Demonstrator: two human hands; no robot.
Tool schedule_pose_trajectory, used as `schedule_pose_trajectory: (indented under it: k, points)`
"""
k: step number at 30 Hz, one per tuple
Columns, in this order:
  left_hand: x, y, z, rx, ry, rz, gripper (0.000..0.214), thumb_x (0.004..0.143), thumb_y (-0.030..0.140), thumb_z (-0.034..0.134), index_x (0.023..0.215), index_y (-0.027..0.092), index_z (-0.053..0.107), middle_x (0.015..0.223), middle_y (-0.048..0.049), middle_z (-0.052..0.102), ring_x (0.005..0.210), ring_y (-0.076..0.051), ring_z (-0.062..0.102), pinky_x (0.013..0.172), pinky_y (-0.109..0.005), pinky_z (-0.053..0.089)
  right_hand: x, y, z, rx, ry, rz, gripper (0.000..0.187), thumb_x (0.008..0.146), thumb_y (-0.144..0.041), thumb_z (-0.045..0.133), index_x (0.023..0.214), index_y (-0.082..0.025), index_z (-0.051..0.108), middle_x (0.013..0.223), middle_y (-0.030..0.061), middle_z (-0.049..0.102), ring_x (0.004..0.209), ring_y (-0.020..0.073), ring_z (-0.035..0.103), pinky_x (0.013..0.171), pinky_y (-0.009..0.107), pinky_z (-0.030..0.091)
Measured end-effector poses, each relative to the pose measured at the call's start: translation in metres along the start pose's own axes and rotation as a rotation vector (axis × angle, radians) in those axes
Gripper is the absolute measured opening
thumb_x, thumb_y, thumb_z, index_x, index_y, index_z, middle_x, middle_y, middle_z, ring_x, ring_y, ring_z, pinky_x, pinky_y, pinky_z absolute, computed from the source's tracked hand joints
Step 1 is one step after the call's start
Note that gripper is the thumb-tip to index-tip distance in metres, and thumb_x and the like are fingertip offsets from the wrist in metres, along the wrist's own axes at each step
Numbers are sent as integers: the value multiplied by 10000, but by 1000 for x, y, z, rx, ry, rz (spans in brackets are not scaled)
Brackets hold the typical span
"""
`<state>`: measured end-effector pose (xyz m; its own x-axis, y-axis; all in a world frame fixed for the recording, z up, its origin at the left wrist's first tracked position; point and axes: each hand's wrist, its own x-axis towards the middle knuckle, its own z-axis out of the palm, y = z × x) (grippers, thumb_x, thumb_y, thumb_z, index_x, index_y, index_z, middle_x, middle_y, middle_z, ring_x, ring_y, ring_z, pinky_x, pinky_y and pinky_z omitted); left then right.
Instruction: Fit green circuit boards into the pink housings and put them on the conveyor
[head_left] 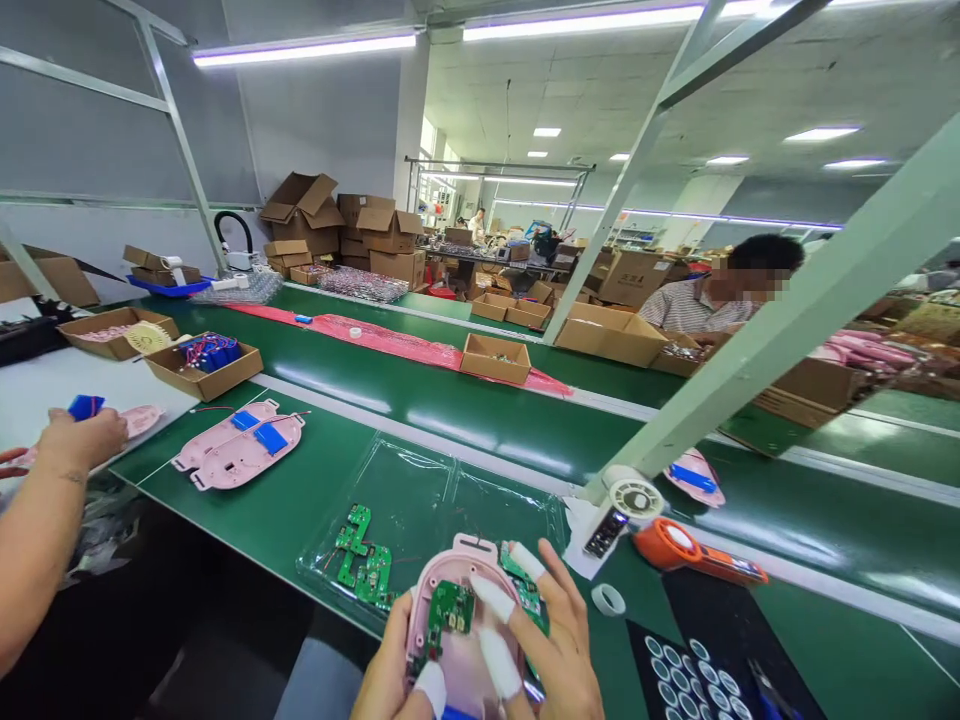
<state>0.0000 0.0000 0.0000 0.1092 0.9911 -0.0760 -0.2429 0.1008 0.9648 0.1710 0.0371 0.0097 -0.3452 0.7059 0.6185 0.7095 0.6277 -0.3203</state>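
Observation:
My left hand [397, 665] grips the left edge of a pink plastic housing [442, 555], a white finger cot on its thumb. A green circuit board [450, 605] lies inside the housing, and a bit of blue shows at the bottom. Over the housing's right side is my right hand [559, 650], open, its stretched fingers apart and several in white cots. Two fingertips are close to the board; whether they touch it I cannot tell. Loose green circuit boards [371, 570] lie on clear plastic [412, 470] beyond my left hand. More boards [525, 590] show partly behind my right fingers.
At left, a co-worker's hand [82, 440] holds a blue battery pack [86, 406]. Pink housings [232, 455] with blue packs lie nearby. A slanted post [720, 390] stands right of centre. An orange tool [697, 555], tape roll [608, 600] and round rings [690, 680] lie at right.

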Motion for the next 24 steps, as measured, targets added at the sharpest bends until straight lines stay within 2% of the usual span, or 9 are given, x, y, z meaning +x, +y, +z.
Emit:
schedule_pose_trajectory:
  k: [3, 8, 11, 14, 16, 19, 21, 24]
  points:
    - [3, -7, 2, -81, -41, 58, 623, 820, 556, 582, 1340, 246, 436, 1349, -83, 607, 1207, -281, 564, 1002, -383, 418, -3, 3, -3, 3, -33, 25, 444, 878, -144, 458, 1290, -305, 501, 1378, 95, 404, 1387, 353, 276, 969, 632, 440]
    - [3, -9, 5, -215, -52, 83, 532, 833, 466, 624, 1323, 306, 493, 1393, -31, 580, 1274, -258, 520, 1067, -378, 374, -9, 8, 0, 87, -65, 42, 408, 907, -187, 433, 1291, -298, 515, 1383, 78, 443, 1289, 286, 469, 999, 494, 482]
    - [2, -12, 3, -161, -59, 96, 547, 850, 461, 595, 1359, 299, 478, 1423, -43, 551, 1306, -269, 487, 1095, -383, 341, -6, 6, 0, 201, -61, 132, 350, 887, -196, 490, 1207, -310, 578, 1254, 41, 547, 1178, 215, 571, 980, 348, 502]
    - [0, -20, -1, -85, -36, 94, 590, 848, 473, 569, 1387, 260, 457, 1418, -79, 549, 1297, -301, 490, 1085, -393, 344, 1, -2, 2, 328, -60, 217, 292, 843, -185, 555, 1103, -293, 631, 1124, 12, 617, 1066, 165, 629, 873, 215, 526]
    - [-2, -25, -4, -41, 0, 75, 591, 847, 448, 562, 1391, 245, 448, 1372, -96, 587, 1257, -310, 527, 1056, -388, 365, 3, -9, 6, 401, -42, 278, 265, 829, -196, 564, 1072, -272, 637, 1067, 6, 650, 995, 154, 654, 825, 188, 529]
    - [-5, -22, -3, -13, 20, 45, 601, 823, 429, 588, 1377, 250, 439, 1280, -94, 648, 1159, -299, 596, 989, -364, 407, 1, -18, 13, 436, 75, 364, 244, 850, -215, 523, 1061, -262, 635, 1092, 11, 661, 991, 158, 660, 846, 203, 521]
    - [-6, -12, 0, -33, 3, 27, 606, 781, 475, 631, 1325, 255, 478, 1220, -90, 675, 1091, -295, 627, 942, -353, 437, -2, -23, 17, 419, 132, 354, 244, 852, -193, 497, 1036, -254, 644, 1126, 30, 645, 1018, 174, 652, 865, 230, 517]
    - [-1, 7, 7, 10, 9, -6, 532, 757, 525, 660, 1196, 242, 557, 1100, -82, 713, 998, -272, 653, 898, -340, 458, -3, -28, 18, 394, 118, 290, 257, 812, -150, 506, 1003, -252, 645, 1096, 39, 628, 956, 173, 663, 803, 230, 532]
